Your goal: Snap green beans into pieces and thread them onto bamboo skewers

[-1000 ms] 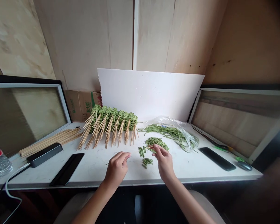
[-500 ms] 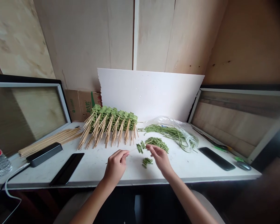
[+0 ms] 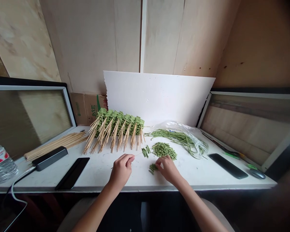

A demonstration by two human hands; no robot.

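Observation:
My left hand (image 3: 122, 169) is closed on a thin bamboo skewer (image 3: 138, 156), which points right and slightly up. Several cut long bean pieces (image 3: 146, 151) are threaded side by side near its tip, above the table. Just right of them, my right hand (image 3: 168, 168) is lowered to a small group of cut long bean pieces (image 3: 152, 168), thumb and fingers drawn together at its edge. Whatever those fingertips pinch is hidden. Behind that hand lies a larger heap of cut bean pieces (image 3: 163, 150).
Filled bean skewers (image 3: 120, 122) are stacked at the back left, sticks facing me. Bare skewers (image 3: 58, 145), a black box (image 3: 50, 158), a phone (image 3: 72, 174) and a bottle (image 3: 1, 164) are left. Whole long beans (image 3: 174, 137) in a plastic bag, a dark slab (image 3: 228, 166) and a mouse (image 3: 257, 174) are right.
My right hand has moved from the skewer's tip down to the small group of bean pieces. My left hand still holds the skewer in nearly the same place. The view has shifted slightly.

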